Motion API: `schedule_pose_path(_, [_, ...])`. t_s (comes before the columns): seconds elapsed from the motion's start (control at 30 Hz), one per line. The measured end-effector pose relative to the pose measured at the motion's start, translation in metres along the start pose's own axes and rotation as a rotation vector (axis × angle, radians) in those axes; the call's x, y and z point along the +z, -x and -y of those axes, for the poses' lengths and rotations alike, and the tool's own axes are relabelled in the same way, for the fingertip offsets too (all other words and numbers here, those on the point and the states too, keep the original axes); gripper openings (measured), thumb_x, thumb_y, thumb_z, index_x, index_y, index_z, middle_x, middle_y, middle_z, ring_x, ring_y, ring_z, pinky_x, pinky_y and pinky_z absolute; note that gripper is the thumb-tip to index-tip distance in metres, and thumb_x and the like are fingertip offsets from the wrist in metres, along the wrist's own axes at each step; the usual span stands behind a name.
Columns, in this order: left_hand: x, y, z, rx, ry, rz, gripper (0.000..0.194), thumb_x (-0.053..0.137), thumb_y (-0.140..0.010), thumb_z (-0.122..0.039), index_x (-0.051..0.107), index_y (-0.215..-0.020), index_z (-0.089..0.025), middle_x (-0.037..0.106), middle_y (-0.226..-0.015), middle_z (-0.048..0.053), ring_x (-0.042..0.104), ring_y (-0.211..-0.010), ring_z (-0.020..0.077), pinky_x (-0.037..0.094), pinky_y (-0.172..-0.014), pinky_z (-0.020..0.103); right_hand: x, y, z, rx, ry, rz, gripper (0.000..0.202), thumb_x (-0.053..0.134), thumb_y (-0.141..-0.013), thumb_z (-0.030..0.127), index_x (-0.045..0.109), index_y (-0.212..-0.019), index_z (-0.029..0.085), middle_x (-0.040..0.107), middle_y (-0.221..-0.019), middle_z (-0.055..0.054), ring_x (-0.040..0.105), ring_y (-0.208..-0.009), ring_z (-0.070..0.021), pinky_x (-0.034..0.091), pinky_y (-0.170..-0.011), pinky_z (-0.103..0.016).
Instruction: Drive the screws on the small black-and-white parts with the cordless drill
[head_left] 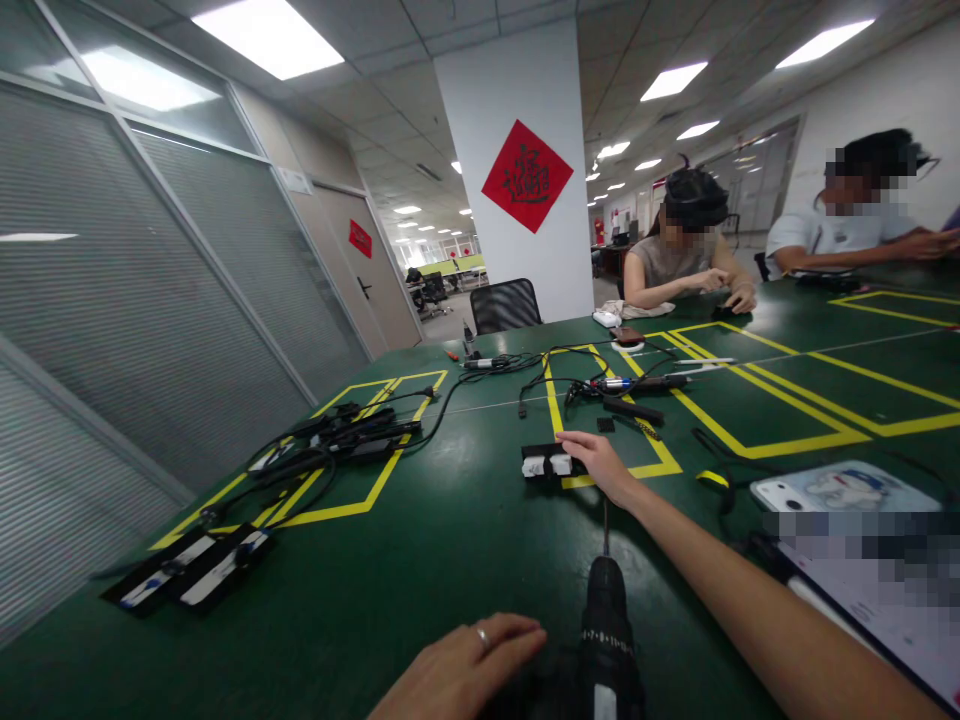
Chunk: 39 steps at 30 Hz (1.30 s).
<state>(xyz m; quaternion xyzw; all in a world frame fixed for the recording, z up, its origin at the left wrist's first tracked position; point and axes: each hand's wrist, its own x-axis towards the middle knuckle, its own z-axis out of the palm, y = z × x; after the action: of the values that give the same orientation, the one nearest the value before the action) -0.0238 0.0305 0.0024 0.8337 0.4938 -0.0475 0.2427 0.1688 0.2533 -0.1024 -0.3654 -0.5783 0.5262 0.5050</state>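
Note:
A small black piece with two white blocks [546,466] is at the middle of the green table, and the fingers of my right hand [600,465] grip its right end. Below that hand a black power drill [606,625] points away from me, its thin bit reaching toward my wrist. My left hand [469,662], with a ring on one finger, is palm down left of the drill with its fingers stretched out. Nothing shows in it, though its underside is hidden.
Tangled black cables [360,430] and two black-and-white strips [225,568] lie on the left. A blue-and-black tool [637,384] is beyond my right hand. A phone [840,487] and a screen [862,590] are at right. Two people sit across the table.

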Motion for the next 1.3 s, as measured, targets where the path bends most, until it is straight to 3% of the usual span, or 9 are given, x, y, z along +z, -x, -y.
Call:
schedule_pose_path(0.1, [-0.011,0.000,0.022,-0.092,0.048,-0.281,0.051,0.053,-0.077,-0.043,0.032,-0.124,-0.043,0.036,-0.135,-0.007,0.037,-0.121,0.0167,0.032,-0.103,0.038,0.001,0.003,0.006,-0.019,0.055,-0.006,0.035,0.055,-0.072,0.034,0.064,-0.100,0.016,0.064,-0.103,-0.007,0.058,-0.094,-0.0202,0.040,-0.088,-0.036])
schedule_pose_path(0.23, [-0.019,-0.035,0.054,-0.002,-0.021,-0.500,0.039,0.047,-0.082,-0.036,0.040,-0.120,-0.034,0.040,-0.131,-0.002,0.041,-0.117,0.0167,0.034,-0.101,0.037,0.002,0.005,0.010,-0.046,0.132,-0.003,0.033,0.055,-0.072,0.032,0.064,-0.099,0.015,0.065,-0.100,-0.007,0.058,-0.092,-0.0199,0.041,-0.086,-0.034])
schedule_pose_path(0.43, [-0.016,-0.123,0.086,0.066,-0.038,-0.707,0.069,0.063,-0.070,-0.034,0.029,-0.129,-0.025,0.021,-0.141,0.007,0.027,-0.126,0.0263,0.026,-0.105,0.045,0.002,0.004,0.007,-0.033,0.127,0.022,0.033,0.053,-0.073,0.030,0.063,-0.101,0.015,0.064,-0.101,-0.007,0.059,-0.088,-0.0184,0.043,-0.083,-0.032])
schedule_pose_path(0.53, [-0.011,-0.149,0.094,0.140,-0.018,-0.726,0.058,0.063,-0.072,-0.029,0.037,-0.124,-0.026,0.028,-0.138,0.006,0.032,-0.124,0.0234,0.028,-0.104,0.041,0.001,0.003,0.005,-0.042,0.149,0.040,0.033,0.053,-0.072,0.025,0.063,-0.101,0.015,0.064,-0.102,-0.007,0.059,-0.088,-0.0182,0.044,-0.083,-0.032])
schedule_pose_path(0.7, [-0.007,-0.152,0.098,0.223,0.039,-0.734,0.031,0.052,-0.081,-0.019,0.048,-0.112,-0.019,0.039,-0.130,0.007,0.044,-0.112,0.0214,0.038,-0.093,0.043,0.001,0.001,0.001,-0.075,0.185,0.045,0.034,0.053,-0.070,0.020,0.062,-0.103,0.015,0.062,-0.105,-0.007,0.057,-0.094,-0.0186,0.043,-0.086,-0.032])
schedule_pose_path(0.97, [-0.009,-0.148,0.094,0.246,0.112,-0.754,0.025,0.049,-0.083,-0.019,0.051,-0.107,-0.017,0.045,-0.123,0.007,0.047,-0.107,0.0213,0.039,-0.091,0.045,0.004,0.001,0.004,-0.066,0.189,0.009,0.032,0.051,-0.075,0.025,0.061,-0.104,0.015,0.063,-0.102,-0.008,0.058,-0.091,-0.0188,0.044,-0.084,-0.033])
schedule_pose_path(1.1, [-0.009,-0.151,0.095,0.252,0.161,-0.782,0.024,0.049,-0.083,-0.023,0.052,-0.106,-0.016,0.048,-0.120,0.007,0.048,-0.106,0.0214,0.040,-0.090,0.045,0.008,0.007,0.031,-0.291,0.450,-0.103,0.029,0.045,-0.080,0.026,0.060,-0.102,0.016,0.060,-0.105,-0.008,0.054,-0.098,-0.0187,0.039,-0.090,-0.033])
schedule_pose_path(1.17, [-0.010,-0.152,0.096,0.247,0.186,-0.811,0.024,0.048,-0.084,-0.024,0.052,-0.106,-0.016,0.049,-0.118,0.007,0.049,-0.105,0.0215,0.040,-0.089,0.045,0.013,0.011,0.045,-0.415,0.583,-0.043,0.030,0.045,-0.080,0.024,0.058,-0.106,0.017,0.057,-0.107,-0.008,0.051,-0.101,-0.0179,0.037,-0.092,-0.032])
schedule_pose_path(1.3, [-0.010,-0.153,0.098,0.240,0.216,-0.857,0.024,0.047,-0.085,-0.026,0.052,-0.106,-0.015,0.053,-0.111,0.007,0.052,-0.098,0.0201,0.043,-0.085,0.043,0.026,0.021,0.056,-0.513,0.834,0.254,0.036,0.056,-0.074,0.023,0.054,-0.110,0.018,0.056,-0.103,-0.007,0.051,-0.098,-0.0178,0.038,-0.090,-0.032])
